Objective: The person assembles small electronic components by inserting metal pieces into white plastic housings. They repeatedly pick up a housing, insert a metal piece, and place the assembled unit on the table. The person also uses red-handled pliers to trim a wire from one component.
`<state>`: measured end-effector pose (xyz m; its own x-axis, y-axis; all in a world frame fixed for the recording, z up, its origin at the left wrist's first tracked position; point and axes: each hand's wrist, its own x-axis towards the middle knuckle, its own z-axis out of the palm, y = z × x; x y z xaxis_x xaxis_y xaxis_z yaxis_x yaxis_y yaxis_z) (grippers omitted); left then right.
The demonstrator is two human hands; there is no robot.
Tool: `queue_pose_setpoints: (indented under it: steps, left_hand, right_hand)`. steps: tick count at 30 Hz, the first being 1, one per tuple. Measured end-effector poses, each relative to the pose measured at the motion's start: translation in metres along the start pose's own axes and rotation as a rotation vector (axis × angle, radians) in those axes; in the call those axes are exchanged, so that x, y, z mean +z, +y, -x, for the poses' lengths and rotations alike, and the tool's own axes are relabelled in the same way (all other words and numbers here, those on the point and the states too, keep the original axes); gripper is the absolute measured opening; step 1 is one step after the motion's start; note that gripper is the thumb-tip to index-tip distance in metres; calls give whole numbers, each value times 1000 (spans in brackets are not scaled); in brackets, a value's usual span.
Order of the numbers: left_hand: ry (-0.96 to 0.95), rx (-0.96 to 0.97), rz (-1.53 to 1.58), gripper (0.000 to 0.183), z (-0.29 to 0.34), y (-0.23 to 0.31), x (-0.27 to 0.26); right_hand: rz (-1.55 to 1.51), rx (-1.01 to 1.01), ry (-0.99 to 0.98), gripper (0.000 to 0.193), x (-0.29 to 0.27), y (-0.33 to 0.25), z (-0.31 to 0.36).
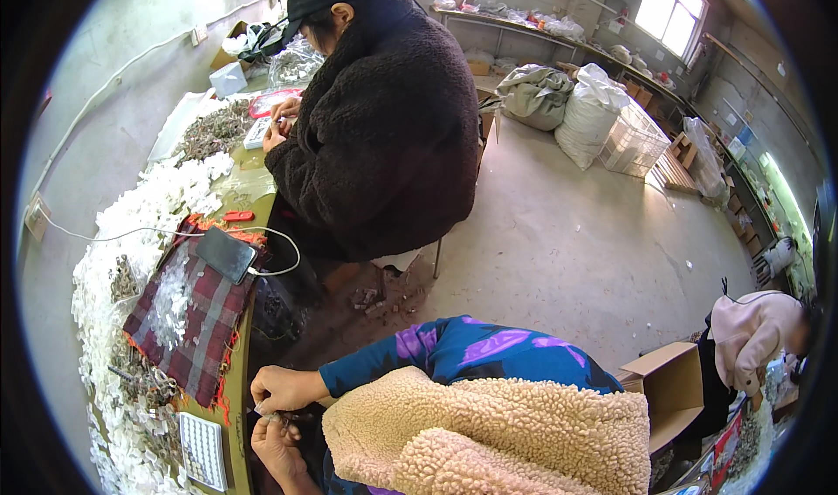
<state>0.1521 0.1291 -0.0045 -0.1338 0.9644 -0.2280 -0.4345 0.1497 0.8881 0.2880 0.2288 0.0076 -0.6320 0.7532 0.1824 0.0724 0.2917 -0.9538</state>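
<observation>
My right hand (286, 388), at the end of a blue and purple sleeve, is closed in a pinch over the table's near edge. Just below it, my left hand (278, 453) is closed too, thumb and fingers meeting the right fingertips. Something small sits between the fingers of both hands, too small to make out. Beside them on the table lies a white tray (183, 434) with rows of small cells. Large heaps of small white plastic pieces (109, 320) cover the table, with a pile of brownish metal parts (148, 380) among them.
A dark plaid cloth (205, 320) bears clear pieces and a phone (226, 255) with a white cable. A co-worker in a dark fleece coat (384, 128) sits further along the table. An open carton (668, 390) and another person in pink (755, 338) are at right; sacks (589, 115) stand behind.
</observation>
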Motion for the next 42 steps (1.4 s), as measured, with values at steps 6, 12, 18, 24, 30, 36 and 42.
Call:
queue_pose_setpoints:
  steps: [6, 12, 18, 24, 30, 36, 42]
  left_hand:
    - [-89, -293, 740, 24, -2, -9, -32]
    - [-201, -309, 907, 31, -2, -13, -46]
    - [9, -190, 685, 27, 28, -8, -32]
    - [9, -145, 735, 21, 58, 9, -28]
    - [18, -59, 922, 19, 80, 24, -42]
    - [-34, -74, 1023, 19, 60, 22, -50]
    - [-31, -137, 996, 17, 48, 34, -34]
  right_hand:
    - [-158, -342, -8, 9, -3, -11, 5]
    - [224, -692, 30, 21, -4, -24, 12]
    - [347, -883, 17, 15, 15, -28, 6]
    - [354, -1021, -103, 21, 35, -41, -11]
    - [232, -1138, -110, 27, 62, -43, -32]
    - [223, -975, -108, 31, 57, -32, -36]
    - [249, -919, -100, 26, 39, -35, -38]
